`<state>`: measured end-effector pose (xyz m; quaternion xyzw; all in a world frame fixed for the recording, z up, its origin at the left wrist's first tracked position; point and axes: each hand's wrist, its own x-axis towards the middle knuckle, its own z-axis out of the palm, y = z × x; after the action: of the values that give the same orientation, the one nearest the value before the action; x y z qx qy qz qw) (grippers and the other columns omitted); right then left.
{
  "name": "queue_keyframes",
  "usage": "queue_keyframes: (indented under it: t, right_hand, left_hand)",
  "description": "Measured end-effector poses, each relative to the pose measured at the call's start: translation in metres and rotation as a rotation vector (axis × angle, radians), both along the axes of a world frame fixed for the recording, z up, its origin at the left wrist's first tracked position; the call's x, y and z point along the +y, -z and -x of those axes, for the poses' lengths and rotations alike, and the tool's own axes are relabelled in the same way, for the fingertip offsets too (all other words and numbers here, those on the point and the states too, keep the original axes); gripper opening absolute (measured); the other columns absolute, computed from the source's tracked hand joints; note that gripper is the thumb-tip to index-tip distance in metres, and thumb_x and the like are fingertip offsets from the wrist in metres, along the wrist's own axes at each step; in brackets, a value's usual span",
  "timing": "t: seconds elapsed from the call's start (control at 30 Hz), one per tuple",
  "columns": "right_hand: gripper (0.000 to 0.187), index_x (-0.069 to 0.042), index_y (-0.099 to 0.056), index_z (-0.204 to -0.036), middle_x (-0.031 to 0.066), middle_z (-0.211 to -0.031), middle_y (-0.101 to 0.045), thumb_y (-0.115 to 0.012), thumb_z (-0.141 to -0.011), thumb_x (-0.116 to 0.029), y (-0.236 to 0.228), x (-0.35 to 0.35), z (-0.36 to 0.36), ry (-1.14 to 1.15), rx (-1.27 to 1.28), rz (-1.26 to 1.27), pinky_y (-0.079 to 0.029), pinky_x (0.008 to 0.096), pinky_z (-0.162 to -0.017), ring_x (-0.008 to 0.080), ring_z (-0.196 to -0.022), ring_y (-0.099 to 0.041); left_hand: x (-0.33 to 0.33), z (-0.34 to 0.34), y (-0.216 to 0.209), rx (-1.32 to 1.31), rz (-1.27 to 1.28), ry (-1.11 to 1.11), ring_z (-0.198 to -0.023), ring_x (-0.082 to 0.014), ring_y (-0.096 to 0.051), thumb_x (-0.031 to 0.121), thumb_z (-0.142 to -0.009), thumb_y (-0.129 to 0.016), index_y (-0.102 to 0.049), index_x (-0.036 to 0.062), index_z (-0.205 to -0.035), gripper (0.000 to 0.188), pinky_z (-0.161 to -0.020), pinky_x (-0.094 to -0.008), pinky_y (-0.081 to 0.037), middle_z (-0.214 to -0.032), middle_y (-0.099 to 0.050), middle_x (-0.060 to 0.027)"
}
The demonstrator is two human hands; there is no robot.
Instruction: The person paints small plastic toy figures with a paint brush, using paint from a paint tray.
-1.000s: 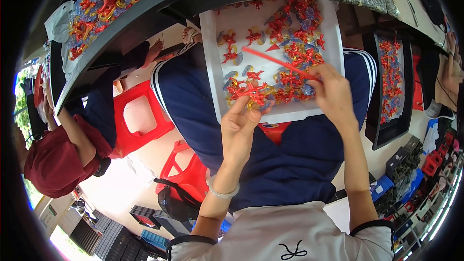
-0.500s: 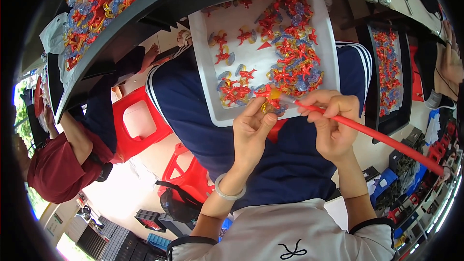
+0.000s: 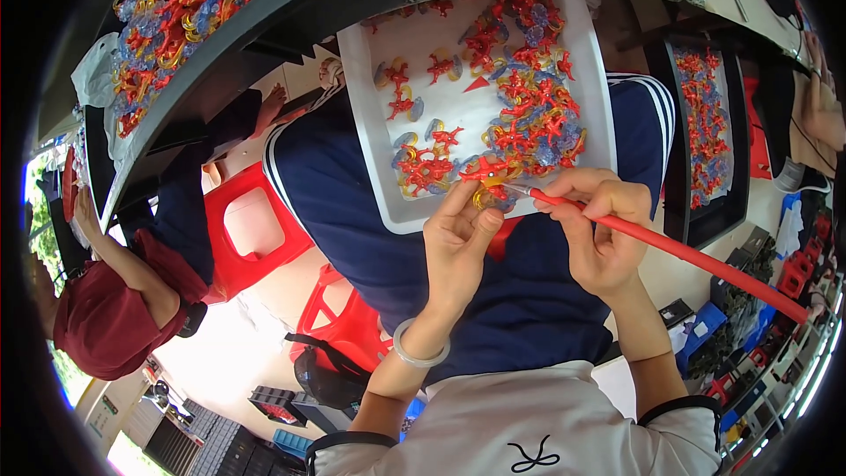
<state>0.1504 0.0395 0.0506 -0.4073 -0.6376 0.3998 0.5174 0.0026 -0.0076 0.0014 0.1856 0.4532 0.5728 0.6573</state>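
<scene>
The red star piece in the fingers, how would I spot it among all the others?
Find the white tray on the person's dark blue lap. At its near edge, the left hand pinches one small red star-shaped piece, and the right hand points a red-handled brush at it. Unlike the others lying in the tray, it is lifted.

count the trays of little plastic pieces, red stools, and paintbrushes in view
White trays: 1
Black trays: 2
Red stools: 2
Paintbrushes: 1, in the right hand
Total: 6
</scene>
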Motion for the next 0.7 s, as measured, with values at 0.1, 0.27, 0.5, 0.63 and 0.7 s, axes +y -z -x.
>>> queue_keyframes:
  t: [0.1, 0.27, 0.5, 0.63, 0.7]
  right_hand:
    - [0.029, -0.001, -0.042, -0.093, 0.0184, -0.089, -0.064, -0.067, -0.081, 0.008, -0.002, 0.0001, 0.0009, 0.011, -0.048, -0.02, -0.055, 0.0285, -0.065, 0.02, -0.075, -0.066]
    - [0.029, -0.001, -0.043, -0.092, 0.0188, -0.089, -0.065, -0.067, -0.08, 0.009, -0.0034, 0.0015, 0.0024, -0.011, -0.067, -0.055, -0.055, 0.0288, -0.064, 0.0205, -0.075, -0.066]
    - [0.03, -0.002, -0.044, -0.092, 0.0194, -0.089, -0.064, -0.068, -0.079, 0.01, -0.0034, 0.0015, 0.0042, 0.019, -0.03, -0.029, -0.054, 0.0285, -0.064, 0.0219, -0.075, -0.066]
    - [0.031, -0.002, -0.044, -0.092, 0.02, -0.088, -0.064, -0.07, -0.078, 0.009, -0.0042, -0.002, 0.0059, 0.034, 0.001, -0.038, -0.053, 0.0282, -0.064, 0.0241, -0.075, -0.066]
    - [0.031, -0.002, -0.044, -0.093, 0.02, -0.089, -0.064, -0.069, -0.078, 0.009, -0.0053, -0.0014, 0.0049, 0.007, -0.04, -0.061, -0.053, 0.0283, -0.064, 0.0235, -0.075, -0.066]
  left_hand:
    - [0.001, 0.0028, 0.0022, 0.007, 0.02, 0.048, -0.104, -0.0184, -0.06, 0.005, -0.089, -0.064, -0.048, -0.0102, -0.126, 0.042, -0.091, -0.029, -0.047, -0.116, -0.059, -0.0115]
    - [0.0016, 0.0026, -0.0036, -0.014, 0.005, 0.011, -0.101, -0.017, -0.06, 0.006, -0.089, -0.065, -0.048, -0.0101, -0.125, 0.043, -0.09, -0.0283, -0.048, -0.114, -0.061, -0.0123]
    - [0.0009, 0.0016, -0.0032, -0.007, -0.019, -0.037, -0.102, -0.0156, -0.059, 0.007, -0.088, -0.066, -0.048, -0.0091, -0.124, 0.044, -0.089, -0.0273, -0.047, -0.112, -0.061, -0.0107]
    - [0.0009, 0.0038, -0.0003, -0.001, -0.004, -0.01, -0.103, -0.0158, -0.058, 0.005, -0.088, -0.066, -0.048, -0.0091, -0.124, 0.044, -0.089, -0.0276, -0.047, -0.111, -0.061, -0.0103]
    - [-0.0005, 0.0033, 0.0001, 0.002, -0.014, -0.017, -0.103, -0.016, -0.058, 0.005, -0.088, -0.066, -0.048, -0.0092, -0.125, 0.044, -0.09, -0.0278, -0.047, -0.112, -0.061, -0.0103]
